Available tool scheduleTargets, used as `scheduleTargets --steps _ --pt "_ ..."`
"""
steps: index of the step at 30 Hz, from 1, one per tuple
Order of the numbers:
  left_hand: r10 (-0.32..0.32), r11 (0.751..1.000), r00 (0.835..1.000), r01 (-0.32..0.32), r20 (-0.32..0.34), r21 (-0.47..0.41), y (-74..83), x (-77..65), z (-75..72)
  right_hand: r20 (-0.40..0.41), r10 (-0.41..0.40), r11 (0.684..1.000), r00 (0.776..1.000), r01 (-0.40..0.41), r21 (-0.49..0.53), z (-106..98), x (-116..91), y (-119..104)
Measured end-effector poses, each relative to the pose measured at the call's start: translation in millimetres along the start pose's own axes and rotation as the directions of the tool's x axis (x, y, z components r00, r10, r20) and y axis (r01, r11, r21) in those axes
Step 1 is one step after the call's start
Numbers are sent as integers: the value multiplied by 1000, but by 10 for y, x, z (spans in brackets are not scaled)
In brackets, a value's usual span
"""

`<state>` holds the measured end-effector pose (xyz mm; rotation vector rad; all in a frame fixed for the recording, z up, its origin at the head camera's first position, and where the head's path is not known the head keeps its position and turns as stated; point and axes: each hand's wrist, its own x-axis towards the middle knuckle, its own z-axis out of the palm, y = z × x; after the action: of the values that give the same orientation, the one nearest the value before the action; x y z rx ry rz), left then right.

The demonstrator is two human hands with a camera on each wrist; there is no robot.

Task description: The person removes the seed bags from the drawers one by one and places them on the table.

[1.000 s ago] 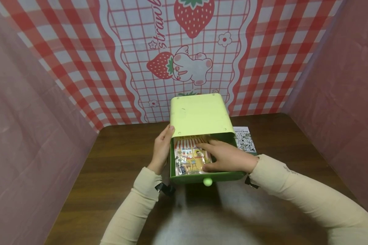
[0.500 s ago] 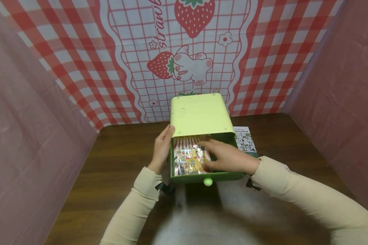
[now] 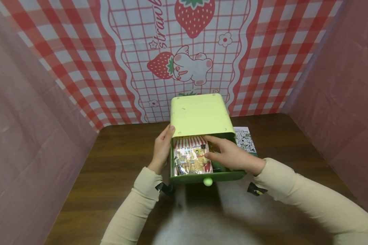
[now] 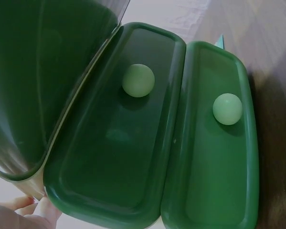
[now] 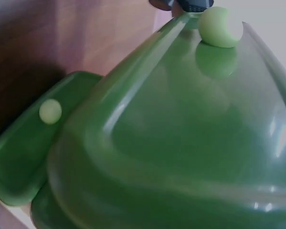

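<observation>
A small pale-green cabinet (image 3: 200,114) stands on the table with its green top drawer (image 3: 190,179) pulled out. Inside that drawer lies a shiny illustrated packet (image 3: 190,158) with a red-and-white striped top edge. My left hand (image 3: 162,146) rests against the cabinet's left side, a fingertip at the front top corner. My right hand (image 3: 228,153) reaches over the drawer's right part, index finger and thumb extended at the packet's right edge. Its other fingers are hidden below. In the left wrist view my left fingers (image 4: 42,212) touch the cabinet's side.
Two closed lower drawers with round pale knobs (image 4: 227,109) sit under the pulled-out one. A booklet (image 3: 245,140) with a black-and-white floral cover lies right of the cabinet. Checked strawberry cloth (image 3: 116,68) hangs behind, pink cloth (image 3: 331,85) at both sides.
My right hand has drawn slightly to the right and its fingers have come off the packet's face, uncovering its right part. My left hand and the cabinet have stayed put.
</observation>
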<state>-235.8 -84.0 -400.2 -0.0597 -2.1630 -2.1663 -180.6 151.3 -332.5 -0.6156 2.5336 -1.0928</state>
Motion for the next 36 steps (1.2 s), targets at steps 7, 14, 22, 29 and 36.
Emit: scheduleTargets --steps 7,14,22,29,36 --pt "10 1000 1000 -10 -9 -4 -1 -7 -1 -11 64 982 998 -61 177 -4 7 -28" --pt "6 1000 1000 -6 5 -8 9 -12 -3 -29 125 953 992 -112 281 -37 56 -17" --pt "-5 1000 999 5 33 -15 23 -9 -21 62 170 900 983 -181 396 -76 106 14" --pt "3 1000 1000 -3 30 10 313 -197 8 90 183 906 979 -204 371 -49 126 46" --pt "-2 1000 1000 2 24 4 198 -117 -1 121 163 926 979 -194 323 1 135 69"
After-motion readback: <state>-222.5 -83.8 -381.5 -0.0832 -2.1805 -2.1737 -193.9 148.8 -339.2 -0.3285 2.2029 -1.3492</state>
